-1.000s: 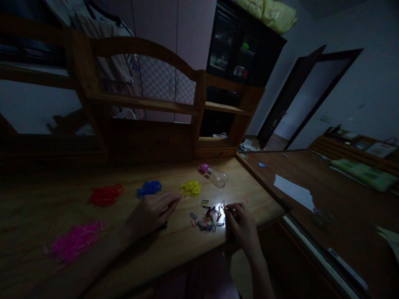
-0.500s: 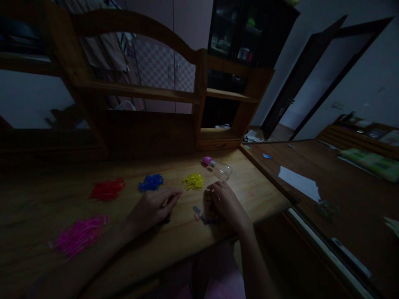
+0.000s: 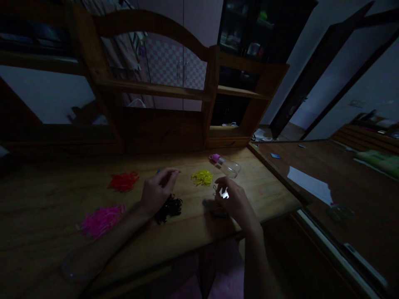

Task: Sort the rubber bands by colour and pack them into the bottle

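Observation:
My left hand is raised over the table with thumb and fingers pinched together; what they hold, if anything, is too small to make out. Under it lies a pile of small black curled pieces, and behind it a blue pile shows only as a sliver. My right hand is closed, fingers curled down, and a thin small loop shows at its fingertips. A bright patch glints between those fingers. Dark small items lie beneath the right hand, partly covered. Between the hands, farther back, sits a yellow pile.
A clear bottle with a pink cap lies behind my right hand. Red and pink piles lie left. A wooden shelf unit stands along the back. To the right, white paper rests on a brown surface.
The view has shifted slightly left. My left hand has risen and moved back, uncovering the black pile and covering most of the blue one. My right hand now covers more small items beneath it.

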{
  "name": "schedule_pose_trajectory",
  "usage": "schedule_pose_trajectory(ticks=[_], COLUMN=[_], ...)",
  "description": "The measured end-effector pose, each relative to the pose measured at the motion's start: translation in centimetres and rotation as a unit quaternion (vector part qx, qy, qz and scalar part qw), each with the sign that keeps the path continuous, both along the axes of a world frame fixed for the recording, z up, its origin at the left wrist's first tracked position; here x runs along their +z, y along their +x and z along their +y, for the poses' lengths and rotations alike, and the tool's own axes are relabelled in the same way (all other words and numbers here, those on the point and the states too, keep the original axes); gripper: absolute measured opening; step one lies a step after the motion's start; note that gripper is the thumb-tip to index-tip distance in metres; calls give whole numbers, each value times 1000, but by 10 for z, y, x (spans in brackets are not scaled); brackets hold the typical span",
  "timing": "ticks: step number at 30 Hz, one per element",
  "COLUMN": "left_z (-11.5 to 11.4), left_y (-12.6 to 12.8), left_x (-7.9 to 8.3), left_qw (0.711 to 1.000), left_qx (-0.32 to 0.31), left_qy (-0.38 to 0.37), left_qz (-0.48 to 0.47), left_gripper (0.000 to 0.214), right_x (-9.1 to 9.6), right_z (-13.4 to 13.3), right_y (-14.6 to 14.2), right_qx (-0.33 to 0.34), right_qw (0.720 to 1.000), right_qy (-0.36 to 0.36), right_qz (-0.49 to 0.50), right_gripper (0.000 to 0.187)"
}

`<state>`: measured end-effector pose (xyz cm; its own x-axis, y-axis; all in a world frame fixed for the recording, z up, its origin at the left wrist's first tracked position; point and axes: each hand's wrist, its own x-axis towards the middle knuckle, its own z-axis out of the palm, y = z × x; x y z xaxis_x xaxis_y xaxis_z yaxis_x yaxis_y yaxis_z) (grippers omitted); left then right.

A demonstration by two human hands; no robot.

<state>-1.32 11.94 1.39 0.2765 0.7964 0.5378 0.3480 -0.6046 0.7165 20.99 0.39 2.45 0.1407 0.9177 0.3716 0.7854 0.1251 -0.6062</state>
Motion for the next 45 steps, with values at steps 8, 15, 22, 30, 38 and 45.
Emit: schedule_pose_trajectory(ticks=[8,15,22,30,38,45], left_z=[4,3,2,-2,-1,-1], left_y=[-1,-2,-2,-1,-1,-1], left_x=[2,-5,-3,0,-3,-2], left_qw=[992,998,1000,999,996,996], left_qx=[17,2,-11,-13,-30,-33], left_qy=[-86,-43,-29,19,50,49], left_qz=[-86,-35,4,41,64,68], left_gripper=[25,26,23,21,21,21], right_x=[1,-1,-5,-23,-22,-12], right_z=[3,-20,-34,-20,-25,-33], right_y=[-91,-22,23,16,20,22], right_qx=[133,37,0,-15,-21,-3], right_qw=[990,999,999,997,998,998], right_qy=[-41,1,-28,-58,-52,-41], right_qz=[19,10,-32,-47,34,41], right_gripper=[35,26,39,32,26,26])
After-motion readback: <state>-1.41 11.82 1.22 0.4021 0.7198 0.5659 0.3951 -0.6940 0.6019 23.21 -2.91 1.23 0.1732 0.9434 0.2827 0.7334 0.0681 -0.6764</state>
